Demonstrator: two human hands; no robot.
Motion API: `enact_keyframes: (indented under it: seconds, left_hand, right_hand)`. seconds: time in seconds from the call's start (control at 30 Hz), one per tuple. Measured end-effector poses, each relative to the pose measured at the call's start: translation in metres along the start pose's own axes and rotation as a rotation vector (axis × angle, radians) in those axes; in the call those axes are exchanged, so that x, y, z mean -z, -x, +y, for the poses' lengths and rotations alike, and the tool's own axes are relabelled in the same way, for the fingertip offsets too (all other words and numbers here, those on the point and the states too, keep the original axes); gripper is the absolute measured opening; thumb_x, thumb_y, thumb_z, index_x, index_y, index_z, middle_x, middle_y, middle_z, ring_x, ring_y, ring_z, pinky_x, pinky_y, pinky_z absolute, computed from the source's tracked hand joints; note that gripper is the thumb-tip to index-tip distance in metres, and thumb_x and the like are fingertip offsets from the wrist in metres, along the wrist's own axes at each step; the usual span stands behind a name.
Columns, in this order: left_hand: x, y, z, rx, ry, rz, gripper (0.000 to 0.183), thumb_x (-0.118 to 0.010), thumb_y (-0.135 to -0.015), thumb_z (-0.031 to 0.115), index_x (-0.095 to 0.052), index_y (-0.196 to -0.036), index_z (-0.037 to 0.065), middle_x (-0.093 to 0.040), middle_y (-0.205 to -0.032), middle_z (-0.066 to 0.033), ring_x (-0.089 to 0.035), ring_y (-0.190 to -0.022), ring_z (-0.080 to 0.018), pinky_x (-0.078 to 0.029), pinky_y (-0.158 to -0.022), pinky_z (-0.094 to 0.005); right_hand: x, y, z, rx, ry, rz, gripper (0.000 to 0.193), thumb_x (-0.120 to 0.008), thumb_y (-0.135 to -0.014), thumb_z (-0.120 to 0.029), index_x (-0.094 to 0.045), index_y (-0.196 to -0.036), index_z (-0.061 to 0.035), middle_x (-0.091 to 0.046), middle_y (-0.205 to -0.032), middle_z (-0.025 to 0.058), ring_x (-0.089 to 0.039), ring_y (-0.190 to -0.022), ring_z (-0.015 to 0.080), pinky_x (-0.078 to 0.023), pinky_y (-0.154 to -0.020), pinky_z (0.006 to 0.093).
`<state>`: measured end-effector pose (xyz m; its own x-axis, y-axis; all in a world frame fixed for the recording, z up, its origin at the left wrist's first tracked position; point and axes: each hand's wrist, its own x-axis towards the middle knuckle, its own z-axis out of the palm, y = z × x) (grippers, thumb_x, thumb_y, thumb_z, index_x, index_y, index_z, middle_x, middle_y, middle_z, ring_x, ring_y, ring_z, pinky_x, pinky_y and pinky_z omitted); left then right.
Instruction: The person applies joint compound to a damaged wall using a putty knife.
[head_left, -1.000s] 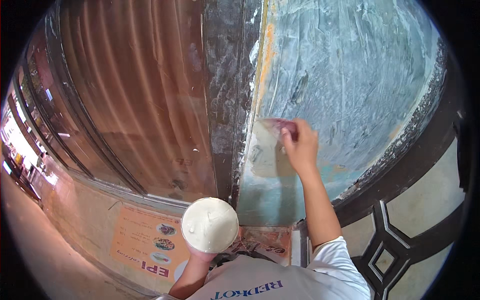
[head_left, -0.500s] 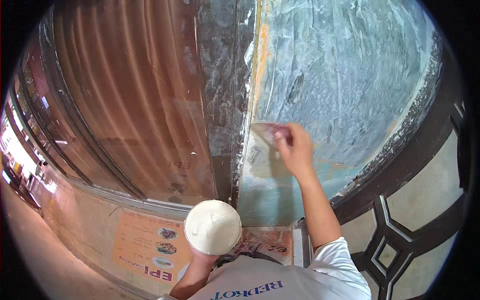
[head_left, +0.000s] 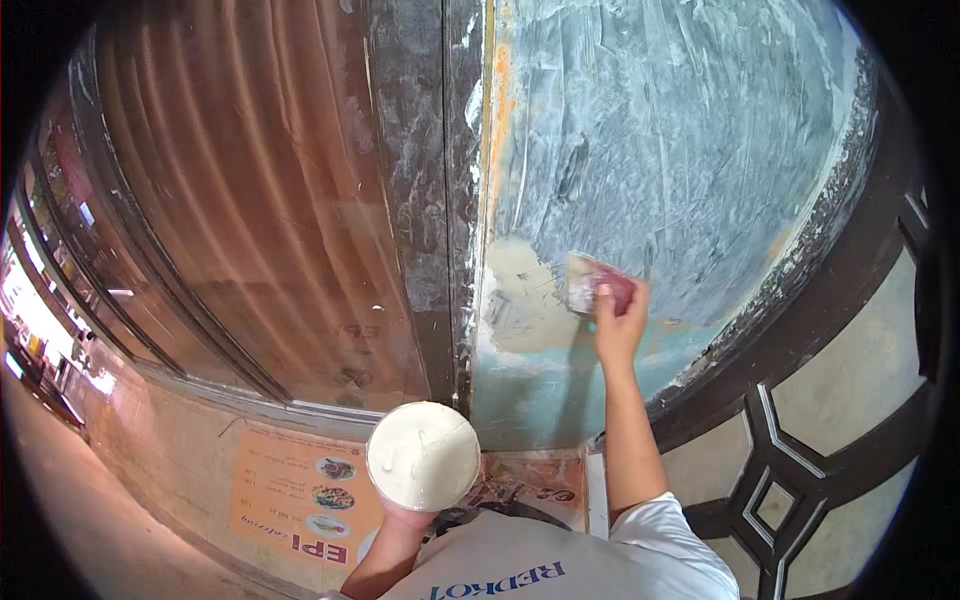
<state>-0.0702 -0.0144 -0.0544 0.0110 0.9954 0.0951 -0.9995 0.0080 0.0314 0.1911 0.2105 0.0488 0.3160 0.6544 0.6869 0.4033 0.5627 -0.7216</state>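
My right hand (head_left: 622,328) grips a putty knife (head_left: 603,287) with a maroon handle and a wide pale blade. The blade is at the blue-grey wall panel (head_left: 680,150), streaked with whitish filler; whether it touches cannot be told. Left of the blade, a cream patch of putty (head_left: 522,300) covers the panel's lower left part. My left hand (head_left: 408,515) holds a round tub (head_left: 476,470) from below, close to my body. White putty (head_left: 420,450) fills it nearly to the rim. The tub hides most of the left fingers.
A dark, paint-specked upright post (head_left: 415,180) borders the panel on the left, beside a brown glass pane (head_left: 250,180). A dark frame with pale inset panels (head_left: 850,380) stands at the right. Low on the left is an orange food poster (head_left: 290,490).
My right hand has carried the putty knife right and slightly down, away from the panel's left edge, and turned its blade. The cream patch shows more fully. My left hand holds the tub nearly still.
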Motion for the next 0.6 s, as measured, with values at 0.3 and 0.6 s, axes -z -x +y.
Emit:
enact_keyframes:
  seconds: [0.3,0.6]
  left_hand:
    - [-0.009,-0.004,-0.012,-0.009,0.027,0.148,0.060,-0.030,-0.097,0.050,-0.036,-0.145,0.014,-0.037,-0.151,-0.0092,-0.035,-0.137,-0.0343,-0.026,-0.113,-0.0569]
    - [-0.019,0.006,-0.023,-0.080,-0.284,0.022,0.058,-0.034,-0.098,0.046,-0.038,-0.144,0.011,-0.038,-0.149,-0.0122,-0.040,-0.134,-0.0358,-0.031,-0.111,-0.0573]
  right_hand:
    - [-0.006,0.013,0.002,0.044,0.082,-0.101,0.024,-0.065,-0.087,-0.019,-0.056,-0.101,-0.0017,-0.065,-0.088,0.0127,-0.062,-0.078,0.0215,-0.047,-0.069,0.0327]
    - [-0.014,0.010,0.000,0.218,0.188,-0.350,0.024,-0.065,-0.088,-0.019,-0.056,-0.104,-0.0032,-0.062,-0.090,0.0106,-0.058,-0.080,0.0198,-0.047,-0.073,0.0308]
